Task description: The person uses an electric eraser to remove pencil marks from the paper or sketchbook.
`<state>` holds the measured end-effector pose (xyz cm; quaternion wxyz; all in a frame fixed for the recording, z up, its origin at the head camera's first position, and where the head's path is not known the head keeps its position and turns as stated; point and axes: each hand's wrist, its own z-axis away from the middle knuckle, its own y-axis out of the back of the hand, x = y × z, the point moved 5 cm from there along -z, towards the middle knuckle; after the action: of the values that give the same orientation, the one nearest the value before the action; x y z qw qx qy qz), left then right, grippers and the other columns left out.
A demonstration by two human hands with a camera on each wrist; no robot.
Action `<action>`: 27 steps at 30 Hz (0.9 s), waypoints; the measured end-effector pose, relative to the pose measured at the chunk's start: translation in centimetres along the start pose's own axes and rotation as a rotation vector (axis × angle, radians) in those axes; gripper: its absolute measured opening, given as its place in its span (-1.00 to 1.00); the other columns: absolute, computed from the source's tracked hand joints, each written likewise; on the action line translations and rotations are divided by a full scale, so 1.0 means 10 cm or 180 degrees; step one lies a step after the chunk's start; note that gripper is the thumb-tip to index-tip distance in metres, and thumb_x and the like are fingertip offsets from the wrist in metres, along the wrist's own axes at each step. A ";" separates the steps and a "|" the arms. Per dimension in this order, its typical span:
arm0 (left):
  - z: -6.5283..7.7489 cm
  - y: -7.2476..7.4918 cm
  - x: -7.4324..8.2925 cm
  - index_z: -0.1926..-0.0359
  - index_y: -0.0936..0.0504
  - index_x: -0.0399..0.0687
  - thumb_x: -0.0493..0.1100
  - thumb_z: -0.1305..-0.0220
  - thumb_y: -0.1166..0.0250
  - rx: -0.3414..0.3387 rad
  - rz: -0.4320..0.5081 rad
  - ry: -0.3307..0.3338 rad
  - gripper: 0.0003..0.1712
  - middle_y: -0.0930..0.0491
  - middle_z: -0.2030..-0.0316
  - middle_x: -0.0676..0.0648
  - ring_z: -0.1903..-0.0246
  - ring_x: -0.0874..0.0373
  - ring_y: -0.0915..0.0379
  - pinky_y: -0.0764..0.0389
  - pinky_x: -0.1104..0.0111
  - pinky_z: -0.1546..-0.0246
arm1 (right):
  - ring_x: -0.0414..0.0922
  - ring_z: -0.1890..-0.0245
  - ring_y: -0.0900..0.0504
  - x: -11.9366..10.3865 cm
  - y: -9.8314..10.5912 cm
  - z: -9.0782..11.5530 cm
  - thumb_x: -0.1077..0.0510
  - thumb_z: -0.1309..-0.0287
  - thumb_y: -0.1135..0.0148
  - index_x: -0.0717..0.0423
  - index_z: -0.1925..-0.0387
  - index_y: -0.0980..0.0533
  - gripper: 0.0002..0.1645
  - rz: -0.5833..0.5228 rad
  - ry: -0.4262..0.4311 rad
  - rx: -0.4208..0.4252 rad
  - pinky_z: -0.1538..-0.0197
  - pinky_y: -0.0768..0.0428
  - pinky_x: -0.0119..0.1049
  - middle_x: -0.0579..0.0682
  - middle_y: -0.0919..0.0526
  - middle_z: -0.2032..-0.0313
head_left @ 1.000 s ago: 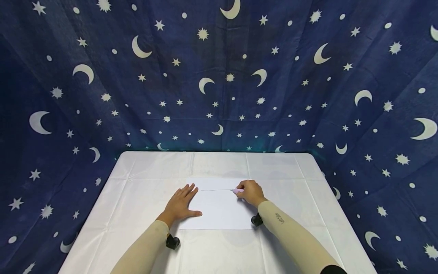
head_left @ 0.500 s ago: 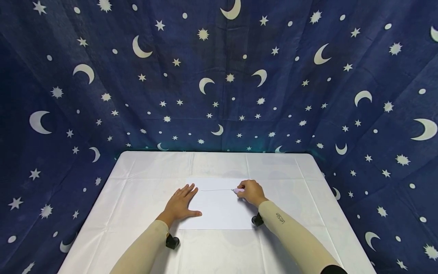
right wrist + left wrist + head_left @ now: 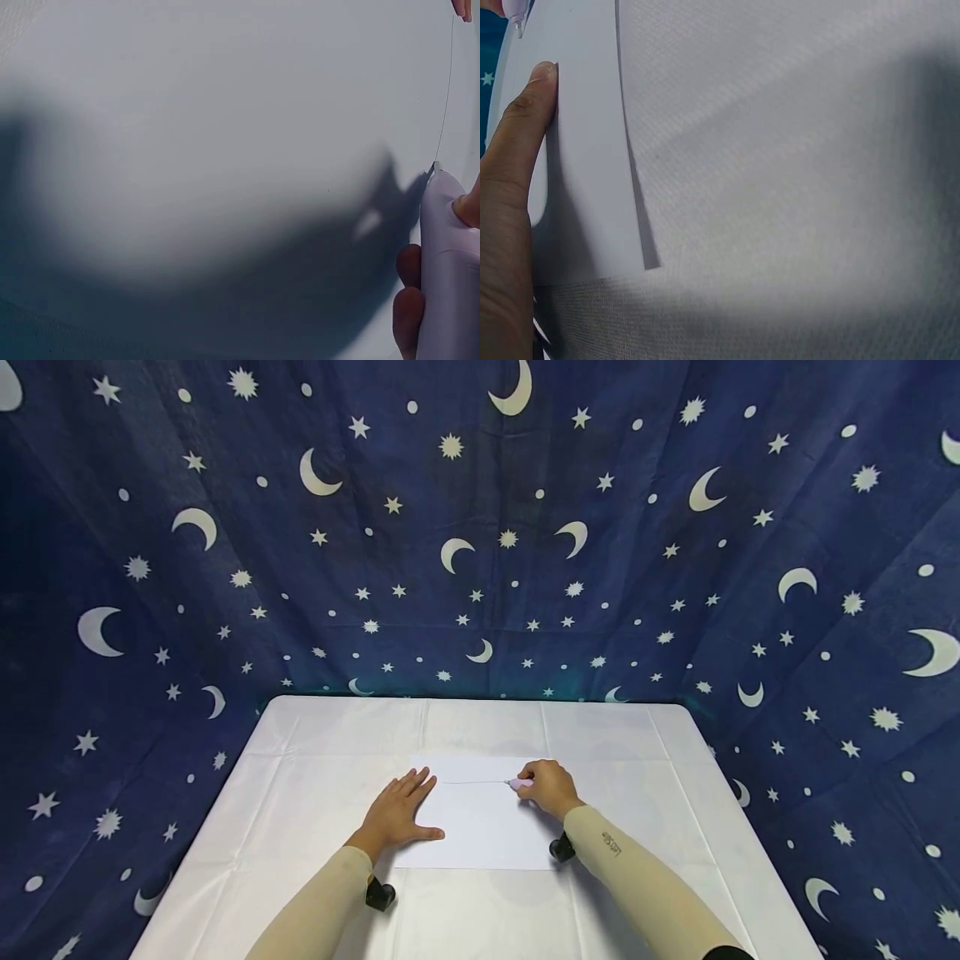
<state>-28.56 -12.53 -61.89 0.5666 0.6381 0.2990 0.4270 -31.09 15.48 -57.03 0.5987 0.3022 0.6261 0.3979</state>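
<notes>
A white sheet of paper (image 3: 480,827) lies on the table with a thin dark line (image 3: 476,782) across its upper part. My left hand (image 3: 396,810) rests over the paper's left edge, fingers spread and thumb out on the sheet. My right hand (image 3: 551,787) grips a chunky lilac pen-like tool (image 3: 521,783) near the paper's upper right. In the right wrist view, the small tip of the lilac tool (image 3: 446,255) meets the end of the line, with fingers (image 3: 409,300) curled along its body. Part of the tool is hidden by the right hand.
A white cloth with fold creases covers the table (image 3: 322,735). Behind and at both sides hangs a dark blue curtain (image 3: 420,568) with moons and stars. Small black cameras (image 3: 380,894) sit at both wrists, over beige sleeves (image 3: 622,860).
The head view has tilted up slightly, so everything sits a little lower in it. Both hands keep nearly the same place on the paper, and the tool tip stays around the line's right end.
</notes>
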 end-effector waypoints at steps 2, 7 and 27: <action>0.00 -0.03 -0.01 -0.37 -0.06 0.13 0.70 0.31 0.07 -0.0009 -0.0037 0.0025 0.24 0.11 -0.37 0.06 -0.33 0.09 0.25 0.13 0.10 -0.27 | -0.19 0.41 -0.50 0.01 0.01 0.00 0.07 0.25 -0.43 -0.01 0.41 -0.64 -0.76 0.0041 0.0024 0.0032 0.25 -0.49 -0.20 -0.17 -0.61 0.44; -0.01 -0.07 -0.04 -0.37 -0.03 0.18 0.71 0.33 0.10 -0.0029 -0.0071 0.0071 0.25 0.15 -0.37 0.10 -0.34 0.13 0.29 0.16 0.12 -0.27 | -0.18 0.39 -0.52 0.02 0.05 0.01 0.08 0.28 -0.44 -0.01 0.41 -0.64 -0.75 0.0112 0.0039 0.0082 0.24 -0.49 -0.19 -0.18 -0.61 0.44; -0.01 -0.04 -0.02 -0.37 -0.04 0.16 0.70 0.32 0.08 -0.0020 -0.0084 0.0060 0.24 0.13 -0.37 0.07 -0.34 0.12 0.29 0.17 0.13 -0.28 | -0.20 0.41 -0.51 -0.05 -0.02 -0.03 0.04 0.26 -0.43 -0.02 0.40 -0.64 -0.74 0.0122 0.0070 0.0013 0.26 -0.49 -0.23 -0.13 -0.63 0.40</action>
<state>-28.73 -12.53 -62.36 0.5713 0.6283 0.3115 0.4264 -31.30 14.92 -57.00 0.5834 0.3109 0.6276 0.4113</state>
